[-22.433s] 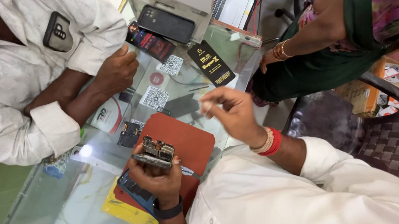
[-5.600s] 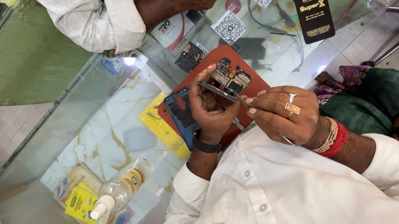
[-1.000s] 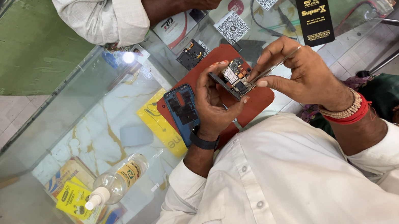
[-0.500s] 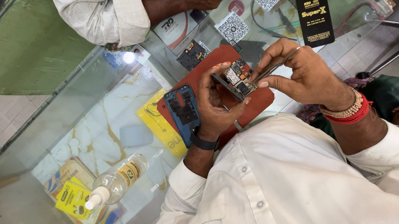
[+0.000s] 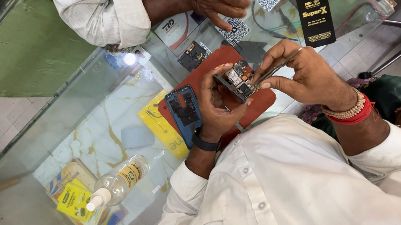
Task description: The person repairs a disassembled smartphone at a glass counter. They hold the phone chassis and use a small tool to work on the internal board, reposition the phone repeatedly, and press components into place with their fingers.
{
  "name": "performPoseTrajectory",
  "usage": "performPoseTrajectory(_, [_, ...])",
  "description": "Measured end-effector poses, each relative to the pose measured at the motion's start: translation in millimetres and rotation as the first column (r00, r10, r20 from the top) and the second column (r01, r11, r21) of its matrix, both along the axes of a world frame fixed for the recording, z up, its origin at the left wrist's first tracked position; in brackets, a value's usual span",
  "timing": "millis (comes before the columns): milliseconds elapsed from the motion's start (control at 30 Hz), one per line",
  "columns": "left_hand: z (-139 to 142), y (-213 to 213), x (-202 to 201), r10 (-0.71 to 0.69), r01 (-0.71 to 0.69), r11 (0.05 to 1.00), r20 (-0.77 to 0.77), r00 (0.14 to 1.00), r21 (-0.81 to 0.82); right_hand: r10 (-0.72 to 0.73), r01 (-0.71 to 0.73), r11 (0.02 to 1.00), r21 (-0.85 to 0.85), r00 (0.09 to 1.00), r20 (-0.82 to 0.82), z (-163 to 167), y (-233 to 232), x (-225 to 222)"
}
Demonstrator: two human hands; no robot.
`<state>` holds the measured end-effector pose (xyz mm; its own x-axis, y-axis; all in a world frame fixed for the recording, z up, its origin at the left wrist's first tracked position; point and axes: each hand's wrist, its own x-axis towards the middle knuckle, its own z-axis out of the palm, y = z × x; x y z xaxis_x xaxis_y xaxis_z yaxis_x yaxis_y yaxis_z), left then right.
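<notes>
Beside red mat (image 5: 256,107): tall black pkg (image 5: 313,6), yellow label.

A glass-topped counter (image 5: 62,161) carries a red-brown rectangular mat (image 5: 220,66) under the hands, a blue opened phone frame (image 5: 184,110) just beside the left wrist, a black rectangular packet (image 5: 314,12) beyond the right hand, and a clear plastic pump bottle (image 5: 116,180) well apart.

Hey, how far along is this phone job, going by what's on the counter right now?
Done: the phone is opened, and its blue frame lies apart on the red mat. In hand: the left hand holds the circuit board while the right hand works thin tweezers at its edge. Left: board and frame are not yet rejoined, and another small board part sits loose beside the mat.
</notes>
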<state>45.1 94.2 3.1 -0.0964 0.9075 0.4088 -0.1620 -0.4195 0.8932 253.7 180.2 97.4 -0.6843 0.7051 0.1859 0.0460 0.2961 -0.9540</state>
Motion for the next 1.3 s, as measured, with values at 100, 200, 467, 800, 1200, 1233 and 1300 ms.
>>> performPoseTrajectory(100, [0.5, -0.6, -0.2, -0.005, 0.005, 1.0, 0.0, 1.0, -0.008, -0.005, 0.005, 1.0, 0.001, 1.0, 0.013, -1.2, -0.4, 0.5])
performPoseTrajectory(200, [0.6, -1.6, 0.5, -0.008, 0.009, 1.0, 0.014, 1.0, -0.02, -0.008, 0.008, 1.0, -0.001, 1.0, 0.021, -2.9, -0.8, 1.6])
performPoseTrajectory(467, [1.2, -1.7, -0.1, -0.022, 0.022, 0.999, 0.005, 1.0, -0.039, -0.013, 0.013, 1.0, -0.004, 1.0, -0.006, -5.4, -3.9, 3.0])
performPoseTrajectory(800, [3.9, 0.3, -0.3, -0.019, 0.019, 0.999, 0.005, 1.0, -0.033, -0.03, 0.029, 0.999, 0.035, 1.0, 0.009, -0.5, -4.3, 1.7])
performPoseTrajectory(1200, [3.5, 1.3, -1.1, -0.018, 0.018, 1.0, -0.023, 1.0, -0.015, -0.036, 0.037, 0.998, 0.047, 0.999, -0.004, -1.5, -6.2, 4.0])
performPoseTrajectory(1233, [4.0, 1.3, -0.8, -0.026, 0.025, 0.999, -0.014, 1.0, -0.024, -0.036, 0.036, 0.998, 0.047, 0.999, -0.005, -1.0, -5.8, 4.2])
performPoseTrajectory(1300, [5.2, 1.5, 0.0, -0.035, 0.036, 0.999, 0.006, 0.999, -0.038, -0.032, 0.032, 0.999, 0.039, 0.999, -0.015, 0.0, -4.9, 4.7])
